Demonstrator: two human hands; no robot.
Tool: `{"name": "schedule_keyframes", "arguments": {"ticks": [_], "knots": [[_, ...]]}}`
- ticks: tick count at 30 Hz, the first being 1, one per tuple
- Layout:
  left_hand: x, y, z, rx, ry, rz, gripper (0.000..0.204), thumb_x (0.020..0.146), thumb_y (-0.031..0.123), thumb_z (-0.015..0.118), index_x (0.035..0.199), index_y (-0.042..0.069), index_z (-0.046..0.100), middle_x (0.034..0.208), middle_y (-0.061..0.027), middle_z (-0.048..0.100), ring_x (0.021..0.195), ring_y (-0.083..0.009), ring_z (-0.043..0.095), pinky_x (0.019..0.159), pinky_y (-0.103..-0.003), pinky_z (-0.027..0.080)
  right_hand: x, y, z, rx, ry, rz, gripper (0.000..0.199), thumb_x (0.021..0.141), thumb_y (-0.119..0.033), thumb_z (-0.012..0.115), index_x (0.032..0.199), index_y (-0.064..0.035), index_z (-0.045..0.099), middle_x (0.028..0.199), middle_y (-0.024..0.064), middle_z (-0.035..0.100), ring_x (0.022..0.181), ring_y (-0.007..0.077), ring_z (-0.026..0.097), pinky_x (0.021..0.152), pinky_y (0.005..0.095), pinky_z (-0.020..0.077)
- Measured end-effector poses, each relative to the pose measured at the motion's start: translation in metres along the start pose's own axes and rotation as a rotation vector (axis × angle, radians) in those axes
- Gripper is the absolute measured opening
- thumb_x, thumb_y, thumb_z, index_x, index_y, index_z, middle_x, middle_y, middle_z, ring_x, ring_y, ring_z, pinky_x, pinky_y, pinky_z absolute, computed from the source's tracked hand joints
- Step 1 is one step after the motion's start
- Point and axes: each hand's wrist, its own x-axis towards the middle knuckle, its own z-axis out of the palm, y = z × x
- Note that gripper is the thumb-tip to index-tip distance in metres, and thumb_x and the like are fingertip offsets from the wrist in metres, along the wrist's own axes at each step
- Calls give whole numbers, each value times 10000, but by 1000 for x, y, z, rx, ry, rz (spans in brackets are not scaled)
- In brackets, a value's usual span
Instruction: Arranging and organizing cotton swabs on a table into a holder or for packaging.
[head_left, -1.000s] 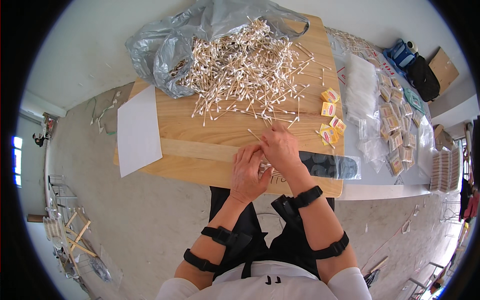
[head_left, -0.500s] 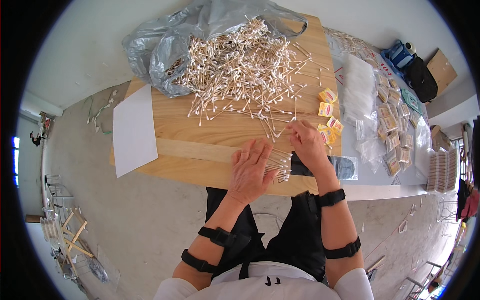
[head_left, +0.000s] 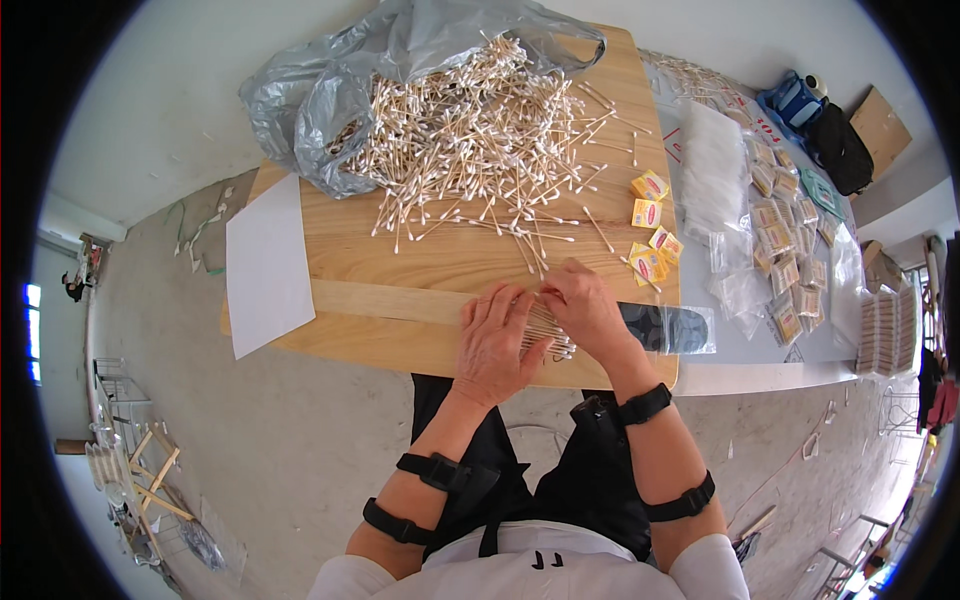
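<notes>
The cotton swabs [head_left: 546, 340] lined up by the near edge of the desk [head_left: 385, 268] should be light, thin and easily snapped, best taken mid-length. My left fingers [head_left: 495, 312] lie loosely spread against them; my right fingers [head_left: 562, 284] bend narrowly at their far side, whether gripping one I cannot tell

Slim, matt wooden sticks tipped with soft white cotton make up the heaped swabs [head_left: 470, 140], spread across a smooth, pale-grained wood bench [head_left: 390, 265] with a faint sheen. Thin grey plastic, creased and glossy, forms the bag [head_left: 285, 115]; the flat white sheet [head_left: 268, 270] looks like matt paper. Shiny clear plastic makes the sleeve [head_left: 692, 331]. Black cloth-like straps [head_left: 645, 403] look dull, above a matt, rough-looking grey floor [head_left: 300, 430].
</notes>
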Motion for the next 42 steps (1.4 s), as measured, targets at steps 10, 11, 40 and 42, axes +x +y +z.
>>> {"name": "schedule_keyframes", "arguments": {"ticks": [10,11,40,42], "knots": [[-2,0,1,-15,2,-31,569,774,324,661,1230,22,502,1259,-128,488,1190,-330,438,972,-451,327,43,13,-10,-218,282,16,70,766,-87,612,757,-34,567,777,160,589,721,364,602,631,448,478],[-3,0,0,-17,2,-31,569,774,324,661,1230,22,502,1259,-128,488,1190,-330,438,972,-451,327,41,14,-16,-150,349,-18,65,766,-77,612,760,-27,571,759,155,586,690,344,594,617,430,473],[39,7,37,-796,116,-283,542,1009,378,354,1354,-39,389,1371,-197,426,1286,-291,394,1077,-368,290,-52,-17,17,859,644,359,400,1009,-225,399,1294,46,472,1394,136,430,1290,223,401,1073,311,295],[34,13,34,-837,123,-294,546,1008,381,357,1357,-38,388,1371,-192,426,1272,-281,406,1074,-362,293,-53,-23,19,866,623,354,405,1010,-234,396,1293,45,475,1395,142,431,1292,229,401,1077,314,290]]}}
